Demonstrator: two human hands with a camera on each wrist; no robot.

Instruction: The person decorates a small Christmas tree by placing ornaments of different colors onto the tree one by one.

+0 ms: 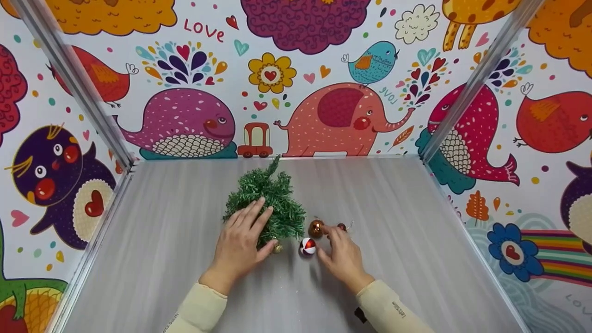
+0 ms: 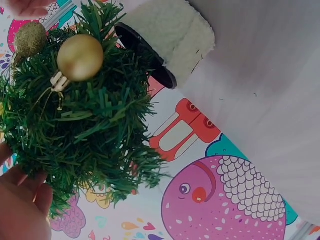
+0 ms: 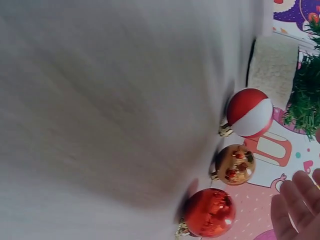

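Note:
A small green artificial Christmas tree (image 1: 263, 185) stands on the table under my left hand (image 1: 243, 238), whose extended fingers rest on its branches. Its pale fuzzy pot (image 2: 175, 35) shows in the left wrist view. A smooth gold bauble (image 2: 80, 57) and a glittery gold bauble (image 2: 30, 38) sit among the branches. Right of the tree lie a red-and-white bauble (image 1: 307, 247), a shiny copper-gold bauble (image 1: 316, 228) and a red bauble (image 3: 210, 212). My right hand (image 1: 342, 254) is beside these three, its fingertips close to the copper-gold one. Its fingers look extended in the right wrist view.
The grey wood-patterned table (image 1: 162, 222) runs back to a wall (image 1: 296, 69) printed with cartoon animals. Metal rails (image 1: 74, 78) frame the corners. A small black object (image 1: 360, 315) shows by the right sleeve.

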